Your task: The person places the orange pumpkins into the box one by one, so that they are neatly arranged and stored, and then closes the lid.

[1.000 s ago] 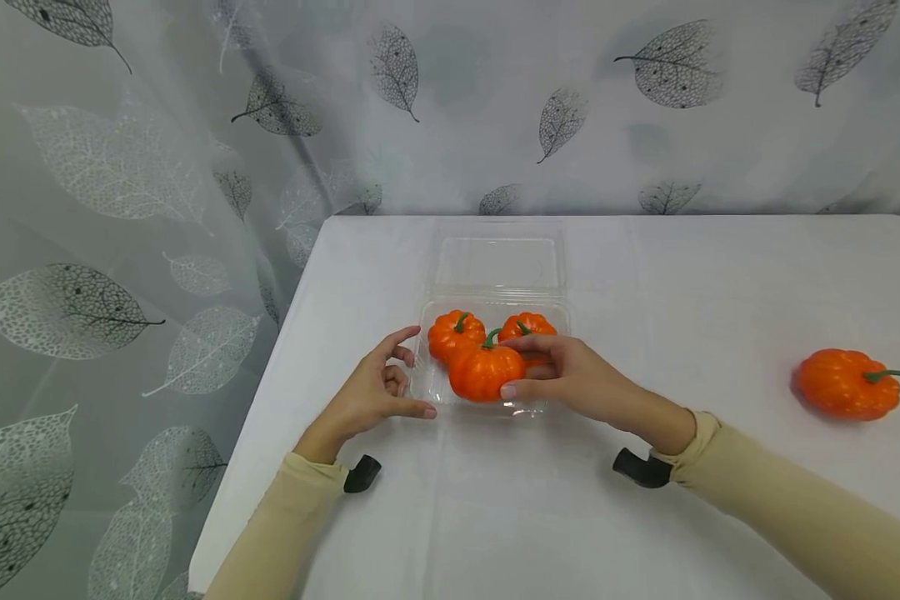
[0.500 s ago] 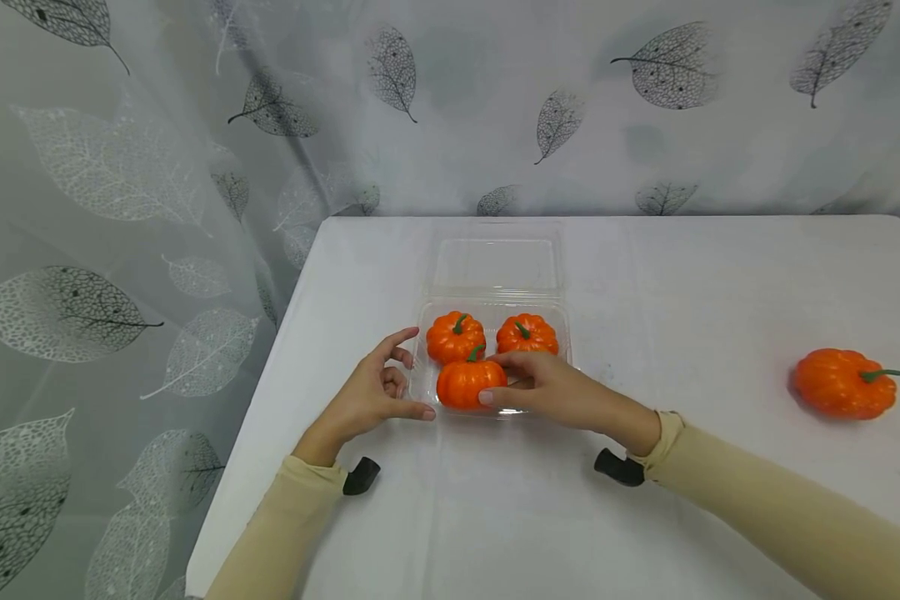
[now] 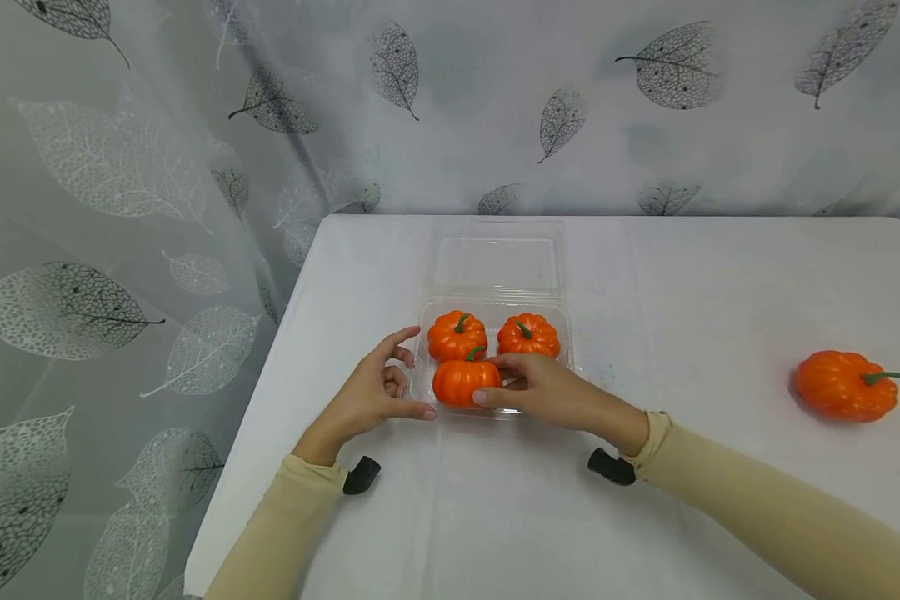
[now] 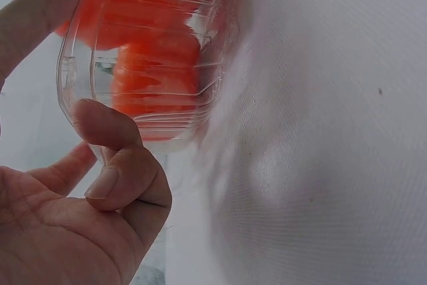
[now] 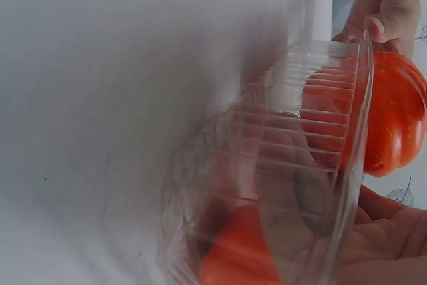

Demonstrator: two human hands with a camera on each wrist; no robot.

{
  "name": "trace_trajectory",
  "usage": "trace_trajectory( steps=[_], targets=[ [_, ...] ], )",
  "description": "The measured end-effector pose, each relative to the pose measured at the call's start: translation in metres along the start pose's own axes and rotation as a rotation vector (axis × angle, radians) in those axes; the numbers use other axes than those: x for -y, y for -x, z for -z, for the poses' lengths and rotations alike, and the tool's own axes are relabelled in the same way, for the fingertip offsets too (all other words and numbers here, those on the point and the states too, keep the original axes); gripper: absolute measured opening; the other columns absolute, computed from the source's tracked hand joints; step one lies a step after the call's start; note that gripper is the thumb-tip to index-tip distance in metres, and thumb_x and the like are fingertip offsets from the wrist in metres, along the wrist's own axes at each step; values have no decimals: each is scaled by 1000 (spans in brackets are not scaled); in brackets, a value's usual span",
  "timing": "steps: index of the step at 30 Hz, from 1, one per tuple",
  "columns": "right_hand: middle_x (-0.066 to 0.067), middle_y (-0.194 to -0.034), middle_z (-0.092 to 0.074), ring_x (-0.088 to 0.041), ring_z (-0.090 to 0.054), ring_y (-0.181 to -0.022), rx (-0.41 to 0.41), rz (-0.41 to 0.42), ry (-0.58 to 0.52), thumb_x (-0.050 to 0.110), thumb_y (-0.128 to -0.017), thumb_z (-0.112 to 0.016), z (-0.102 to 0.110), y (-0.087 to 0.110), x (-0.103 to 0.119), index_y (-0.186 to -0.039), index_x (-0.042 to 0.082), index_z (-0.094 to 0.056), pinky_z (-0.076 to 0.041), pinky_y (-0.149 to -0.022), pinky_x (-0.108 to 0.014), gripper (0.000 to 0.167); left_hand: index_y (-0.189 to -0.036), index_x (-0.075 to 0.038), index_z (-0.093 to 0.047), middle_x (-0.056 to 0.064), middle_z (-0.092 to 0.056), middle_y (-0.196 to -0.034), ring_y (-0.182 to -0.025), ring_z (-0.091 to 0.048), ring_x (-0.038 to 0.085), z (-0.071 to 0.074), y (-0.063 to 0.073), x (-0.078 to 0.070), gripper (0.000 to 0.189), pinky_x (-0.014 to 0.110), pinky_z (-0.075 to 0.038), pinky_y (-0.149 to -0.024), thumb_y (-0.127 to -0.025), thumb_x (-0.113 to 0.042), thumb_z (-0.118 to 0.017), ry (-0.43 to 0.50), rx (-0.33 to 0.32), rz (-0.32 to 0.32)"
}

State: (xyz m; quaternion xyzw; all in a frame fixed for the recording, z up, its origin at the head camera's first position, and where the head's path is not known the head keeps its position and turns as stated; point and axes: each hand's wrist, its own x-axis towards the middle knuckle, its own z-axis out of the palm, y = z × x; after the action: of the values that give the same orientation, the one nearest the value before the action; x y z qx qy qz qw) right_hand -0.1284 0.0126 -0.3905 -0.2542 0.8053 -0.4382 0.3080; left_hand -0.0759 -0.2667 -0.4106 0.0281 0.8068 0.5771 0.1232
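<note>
In the head view a clear plastic clamshell container (image 3: 495,412) lies with its lid folded back. My right hand (image 3: 547,389) grips a small orange toy pumpkin (image 3: 459,385), with the thumb at its front and the fingers reaching down inside the container. The pumpkin sits in the front left part, tipped toward the left. Behind it are two more orange pumpkins, a left one (image 3: 450,337) and a right one (image 3: 534,337), both with green stems. My left hand (image 3: 363,392) holds the container's left side, thumb at the front corner and curled fingers against the rim (image 4: 67,88).
A fourth orange pumpkin (image 3: 840,386) lies on its side at the right of the white table (image 3: 682,283). The open lid (image 3: 497,262) lies flat toward the back edge. A leaf-patterned curtain (image 3: 457,100) hangs behind and to the left.
My right hand has moved left and slightly down with the pumpkin, lowering it into the container's front left; the back right pumpkin now shows more fully. My left hand has stayed in place.
</note>
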Motion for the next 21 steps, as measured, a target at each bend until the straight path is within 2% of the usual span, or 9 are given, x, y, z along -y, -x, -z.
trace_trajectory(
  steps=[5, 9, 13, 16, 21],
  targets=[
    [-6, -130, -65, -20, -67, -110, -2, 20, 50, 52, -89, -75, 0, 3, 0, -144, 2, -52, -51, -96, -42, 78, -156, -11, -34, 23, -45, -115, -63, -39, 15, 0, 0, 0, 109, 22, -33, -54, -65, -2, -95, 18, -3, -16],
    [-7, -135, -62, -21, -65, -113, -82, 92, 224, 57, -86, -75, 0, 12, 2, -146, 3, -52, -52, -95, -43, 84, -156, -11, -34, 23, -45, -115, -63, -40, 15, 0, 0, -1, 110, 22, -34, -54, -65, -3, -95, 18, -1, -18],
    [-7, -137, -61, -25, -64, -115, -268, 264, 448, 57, -84, -77, 1, 21, 4, -143, 5, -56, -53, -93, -45, 81, -156, -11, -34, 24, -45, -116, -64, -40, 15, 1, 1, -2, 110, 21, -34, -54, -65, -3, -95, 18, -1, -13],
    [-8, -134, -63, -26, -64, -115, -389, 425, 510, 48, -82, -82, 1, 24, 5, -137, 7, -62, -54, -90, -44, 71, -157, -11, -34, 24, -45, -116, -63, -40, 15, 1, 1, -2, 111, 21, -34, -54, -65, -2, -95, 21, -2, -11],
    [-5, -126, -67, -24, -67, -109, -432, 620, 525, 33, -81, -87, -5, 22, 2, -126, 9, -71, -57, -83, -38, 53, -157, -11, -34, 23, -45, -116, -63, -40, 15, 0, 1, -1, 110, 21, -35, -55, -66, -3, -95, 16, -2, -11]
  ],
)
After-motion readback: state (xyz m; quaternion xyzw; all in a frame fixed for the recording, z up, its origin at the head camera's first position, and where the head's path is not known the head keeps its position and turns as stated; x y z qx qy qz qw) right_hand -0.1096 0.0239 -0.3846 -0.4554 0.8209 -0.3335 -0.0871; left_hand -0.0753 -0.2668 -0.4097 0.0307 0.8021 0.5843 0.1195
